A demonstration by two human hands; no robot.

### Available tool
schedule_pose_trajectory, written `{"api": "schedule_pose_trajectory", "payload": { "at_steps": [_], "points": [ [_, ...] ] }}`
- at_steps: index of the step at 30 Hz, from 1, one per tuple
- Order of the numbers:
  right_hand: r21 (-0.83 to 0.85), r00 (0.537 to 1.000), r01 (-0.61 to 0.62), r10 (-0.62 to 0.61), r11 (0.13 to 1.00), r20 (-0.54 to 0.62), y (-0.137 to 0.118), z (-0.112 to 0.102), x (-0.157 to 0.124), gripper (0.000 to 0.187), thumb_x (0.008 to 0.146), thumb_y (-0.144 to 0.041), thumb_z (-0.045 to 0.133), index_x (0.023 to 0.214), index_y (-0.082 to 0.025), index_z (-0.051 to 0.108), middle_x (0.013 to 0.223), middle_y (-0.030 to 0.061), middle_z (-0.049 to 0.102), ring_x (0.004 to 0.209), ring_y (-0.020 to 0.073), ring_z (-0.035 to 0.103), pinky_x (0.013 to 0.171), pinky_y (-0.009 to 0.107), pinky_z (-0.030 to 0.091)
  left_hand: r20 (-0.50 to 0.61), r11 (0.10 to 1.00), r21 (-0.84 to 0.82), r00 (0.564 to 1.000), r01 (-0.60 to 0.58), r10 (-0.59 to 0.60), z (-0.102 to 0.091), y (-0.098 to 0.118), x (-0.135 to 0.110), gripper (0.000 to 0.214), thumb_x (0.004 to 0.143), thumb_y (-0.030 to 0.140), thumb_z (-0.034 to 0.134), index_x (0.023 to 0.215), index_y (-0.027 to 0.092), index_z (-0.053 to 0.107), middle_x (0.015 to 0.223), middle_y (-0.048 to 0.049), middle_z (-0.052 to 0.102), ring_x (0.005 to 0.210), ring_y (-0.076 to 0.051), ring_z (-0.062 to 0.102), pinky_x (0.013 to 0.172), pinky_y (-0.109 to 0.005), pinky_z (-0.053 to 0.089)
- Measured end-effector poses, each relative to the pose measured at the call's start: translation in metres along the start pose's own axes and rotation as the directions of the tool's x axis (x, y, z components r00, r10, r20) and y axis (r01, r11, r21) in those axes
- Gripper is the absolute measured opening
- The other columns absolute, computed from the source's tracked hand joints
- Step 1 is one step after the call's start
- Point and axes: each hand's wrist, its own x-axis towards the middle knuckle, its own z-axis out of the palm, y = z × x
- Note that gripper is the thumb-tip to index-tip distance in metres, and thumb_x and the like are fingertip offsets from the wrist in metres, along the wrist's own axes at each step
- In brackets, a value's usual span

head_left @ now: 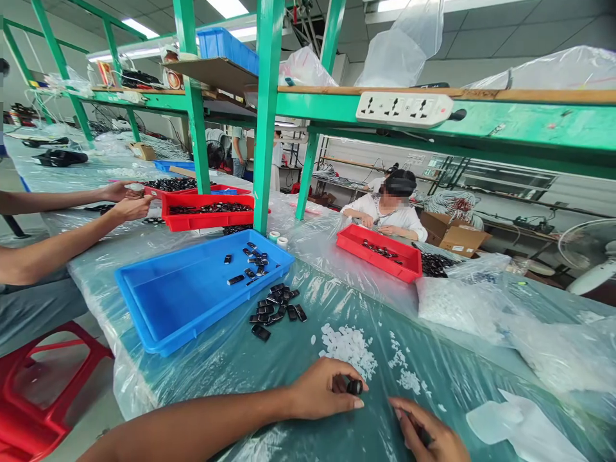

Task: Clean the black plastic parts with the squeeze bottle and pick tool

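1. Surface, sheeted in clear plastic; we log all the items below on it.
2. Blue tray, left of centre, stray black parts in its far corner.
3. Left hand, near the front edge, fingers clamped on one small black part.
4. Right hand, just beside the left, fingers curled; we cannot tell whether it grips anything.
5. Black-part heap, beside the tray.
6. White pieces, scattered just beyond the left hand.
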Motion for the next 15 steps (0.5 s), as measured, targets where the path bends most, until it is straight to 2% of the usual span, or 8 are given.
{"api": "schedule_pose_trajectory", "payload": {
  "at_steps": [5,9,15],
  "points": [
    [-0.060,0.993,0.045,-0.051,0.997,-0.104,-0.007,0.005,-0.005,0.035,0.084,-0.047,0.043,0.105,-0.029,0.065,0.087,0.0020,0.070,0.069,0.0160,0.065,0.059,0.021,0.050,0.014,0.999,-0.047,1.000,-0.004,0.005,0.000,0.002,0.001,0.032,0.075,0.037,0.063,0.099,0.015,0.066,0.096,-0.0073,0.065,0.070,-0.012,0.057,0.063,-0.020,0.045],
    [-0.052,0.994,0.010,-0.015,0.999,-0.110,-0.014,0.005,-0.008,0.036,0.085,-0.047,0.043,0.106,-0.028,0.064,0.086,0.0014,0.070,0.070,0.0154,0.065,0.057,0.020,0.049,0.021,0.999,-0.038,1.000,0.006,-0.005,0.000,0.004,0.001,0.032,0.076,0.037,0.062,0.099,0.016,0.066,0.094,-0.0065,0.065,0.070,-0.011,0.057,0.064,-0.021,0.046],
    [-0.046,0.993,0.035,-0.039,0.998,-0.112,-0.020,0.002,-0.009,0.035,0.086,-0.045,0.043,0.106,-0.028,0.064,0.086,0.0010,0.069,0.069,0.0153,0.065,0.057,0.021,0.050,0.028,1.000,-0.011,1.000,0.008,-0.008,-0.001,0.004,0.000,0.031,0.077,0.036,0.062,0.102,0.018,0.066,0.095,-0.0060,0.064,0.076,-0.014,0.060,0.068,-0.023,0.049]
  ]
}}
